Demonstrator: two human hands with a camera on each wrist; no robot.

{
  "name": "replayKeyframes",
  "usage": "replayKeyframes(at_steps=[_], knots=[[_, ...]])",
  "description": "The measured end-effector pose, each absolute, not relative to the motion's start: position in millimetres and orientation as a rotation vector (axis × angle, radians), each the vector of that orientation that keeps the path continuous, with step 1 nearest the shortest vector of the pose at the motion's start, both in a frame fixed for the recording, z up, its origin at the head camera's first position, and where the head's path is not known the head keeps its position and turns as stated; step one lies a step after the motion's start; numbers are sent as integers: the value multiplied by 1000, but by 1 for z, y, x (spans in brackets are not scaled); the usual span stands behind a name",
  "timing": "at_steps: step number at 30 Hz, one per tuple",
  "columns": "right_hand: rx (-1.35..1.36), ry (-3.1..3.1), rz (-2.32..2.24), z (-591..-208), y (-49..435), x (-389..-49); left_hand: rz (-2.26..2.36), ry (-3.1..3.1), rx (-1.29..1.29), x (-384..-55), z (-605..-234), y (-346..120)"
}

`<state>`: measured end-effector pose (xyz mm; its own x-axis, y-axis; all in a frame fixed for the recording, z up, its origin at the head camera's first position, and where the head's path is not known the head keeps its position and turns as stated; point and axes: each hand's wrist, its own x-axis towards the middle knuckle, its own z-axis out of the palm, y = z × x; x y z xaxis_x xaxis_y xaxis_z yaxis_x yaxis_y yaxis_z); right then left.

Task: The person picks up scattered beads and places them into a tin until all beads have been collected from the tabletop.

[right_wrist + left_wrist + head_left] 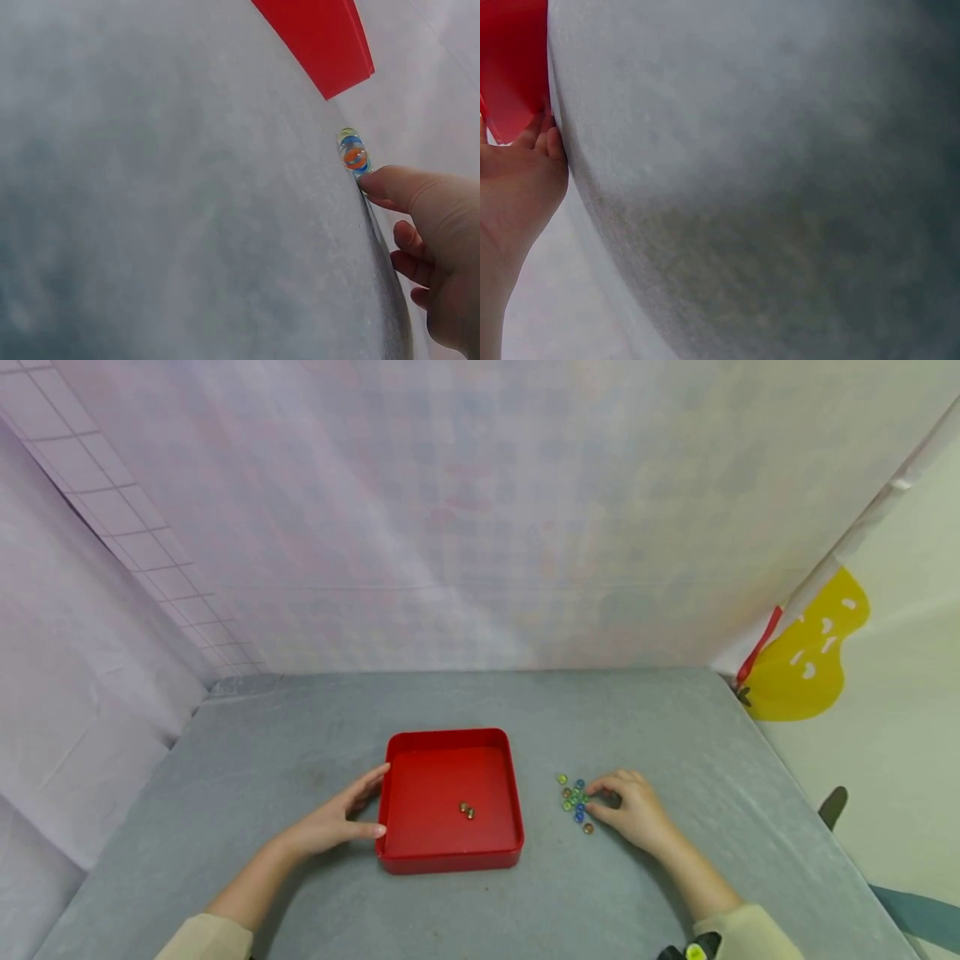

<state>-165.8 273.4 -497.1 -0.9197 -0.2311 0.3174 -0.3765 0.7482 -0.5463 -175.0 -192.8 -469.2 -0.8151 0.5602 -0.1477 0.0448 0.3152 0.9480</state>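
A square red tray [450, 863] holds two small marbles [467, 811] on its floor. My left hand [333, 822] rests against the tray's left side, thumb and fingers spread along the wall; the left wrist view also shows the hand [521, 180] at the red wall. To the right of the tray lies a loose cluster of glass marbles [567, 805], green, blue and amber. My right hand [633, 810] is at the cluster's right edge, thumb and forefinger apart around a green marble. In the right wrist view, the thumb [394, 184] reaches the marbles [352, 154].
The grey cloth-covered table [300, 718] extends around the tray. A pale curtain [480, 527] hangs behind it, and a yellow printed shape [802, 668] shows on the right-hand cloth. A dark device [693, 950] sits at the right wrist.
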Motion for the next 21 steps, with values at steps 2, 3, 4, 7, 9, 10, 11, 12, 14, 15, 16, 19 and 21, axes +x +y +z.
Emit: replayKeyframes(at_steps=[2, 3, 4, 7, 9, 10, 11, 12, 14, 15, 16, 19, 21], knots=[[483, -2719, 917, -497, 273, -166, 1516, 2131, 543, -175, -469, -193], [485, -2719, 914, -497, 273, -166, 1516, 2131, 551, -175, -469, -193], [489, -2716, 911, -496, 273, -166, 1519, 2129, 547, -175, -469, -193], [507, -2699, 904, -496, 272, -166, 1518, 2129, 548, -174, -468, -193], [515, -2690, 905, -496, 272, -165, 1519, 2128, 549, -174, -468, -193], [520, -2683, 907, -496, 272, -165, 1520, 2125, 544, -174, -468, -193], [522, -2679, 910, -496, 272, -165, 1520, 2123, 545, -174, -468, -193], [524, -2676, 910, -496, 272, -165, 1522, 2119, 538, -174, -467, -192], [527, -2674, 906, -496, 272, -165, 1522, 2113, 527, -174, -468, -193], [525, -2676, 903, -496, 272, -165, 1521, 2110, 525, -174, -468, -193], [525, -2676, 898, -495, 272, -165, 1521, 2109, 519, -174, -468, -193], [521, -2683, 892, -494, 271, -165, 1519, 2114, 520, -174, -468, -193], [516, -2689, 889, -493, 270, -165, 1524, 2119, 524, -174, -468, -193]])
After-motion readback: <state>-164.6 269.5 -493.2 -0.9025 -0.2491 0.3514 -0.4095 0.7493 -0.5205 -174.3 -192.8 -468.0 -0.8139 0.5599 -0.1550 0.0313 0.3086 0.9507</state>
